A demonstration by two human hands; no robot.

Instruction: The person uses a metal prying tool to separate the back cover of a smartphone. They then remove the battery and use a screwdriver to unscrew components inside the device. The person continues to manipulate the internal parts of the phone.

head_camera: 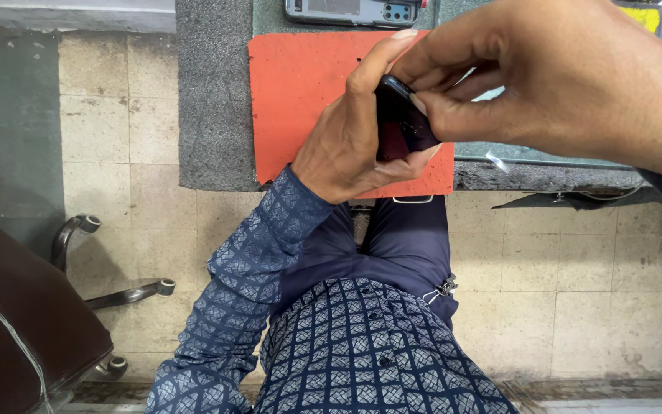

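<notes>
I see both hands closed round a dark phone [401, 123], held up over the near edge of an orange mat [300, 84]. My left hand [354, 138] cups it from below, thumb along its side. My right hand [561, 77] pinches its top corner between thumb and fingers. The mat lies on a grey felt bench [212, 100]. A second phone [354, 11] lies flat beyond the mat. A brown swivel chair [24, 314] stands on the tiled floor to my left
</notes>
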